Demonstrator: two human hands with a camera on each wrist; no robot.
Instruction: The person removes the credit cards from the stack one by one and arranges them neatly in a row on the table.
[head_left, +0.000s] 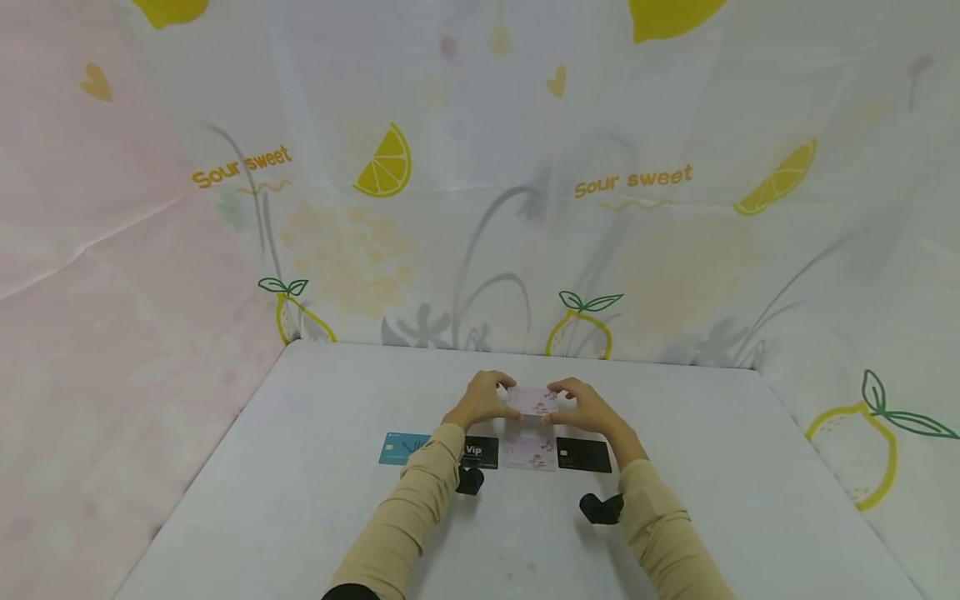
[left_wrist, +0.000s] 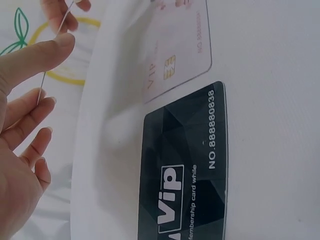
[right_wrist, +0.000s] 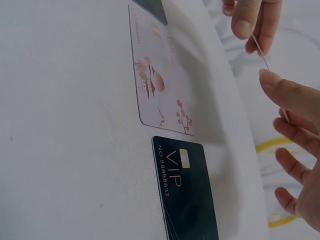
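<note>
A pale pink card with a floral print (head_left: 533, 401) is held up between both hands above the table. My left hand (head_left: 482, 401) pinches its left edge between thumb and fingers, and my right hand (head_left: 587, 408) pinches the right edge. From the wrist views the raised card shows only as a thin line. Below it on the table lies another pink floral VIP card (head_left: 529, 452). To its left is a black Vip card (head_left: 482, 452), partly behind the left sleeve. A black VIP card (head_left: 584, 455) with a gold chip lies to its right, nearest the right hand.
A blue card (head_left: 401, 448) lies at the left end of the row, partly covered by the left sleeve. The white tabletop (head_left: 300, 500) spreads around the cards. Behind it hangs a lemon-printed cloth (head_left: 480, 208).
</note>
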